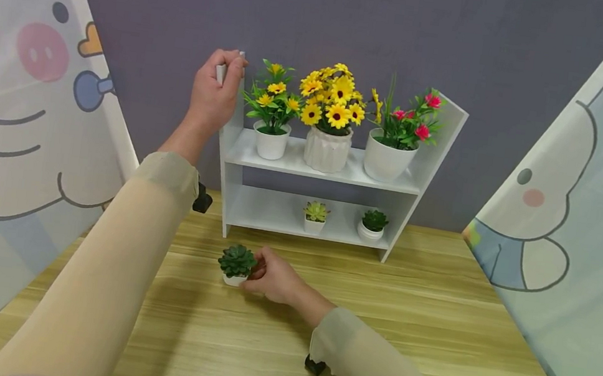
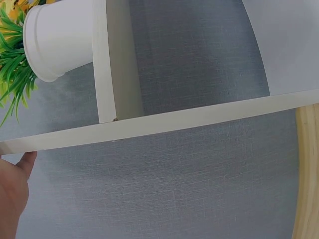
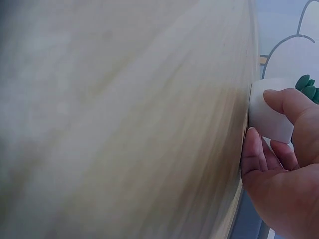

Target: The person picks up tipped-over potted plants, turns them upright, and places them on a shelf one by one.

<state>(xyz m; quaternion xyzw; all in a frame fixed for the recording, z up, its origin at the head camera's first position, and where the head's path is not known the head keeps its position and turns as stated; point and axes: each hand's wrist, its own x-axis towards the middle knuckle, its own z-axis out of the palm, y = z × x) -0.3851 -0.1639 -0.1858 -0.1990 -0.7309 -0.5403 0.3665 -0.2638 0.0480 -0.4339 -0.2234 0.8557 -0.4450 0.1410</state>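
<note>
My left hand point(image 1: 218, 87) grips the top of the left side panel of a white two-tier shelf point(image 1: 325, 177). In the left wrist view its fingertips point(image 2: 29, 162) press on the panel's edge point(image 2: 174, 121). Low in front of the shelf, my right hand point(image 1: 276, 278) pinches a small dark green succulent in a white pot point(image 1: 237, 265) from its right side. The thumb lies along the white pot point(image 3: 271, 112) in the right wrist view, with the other fingers curled beside it, close to the wooden table.
The upper tier bears a yellow-flowered plant point(image 1: 270, 143), a sunflower pot point(image 1: 327, 150) and a red-flowered plant point(image 1: 389, 161). Below stand a light green succulent point(image 1: 315, 218) and a dark one point(image 1: 372, 225). Cartoon-printed curtains point(image 1: 37, 86) flank the wooden table point(image 1: 431, 329); a grey wall stands behind.
</note>
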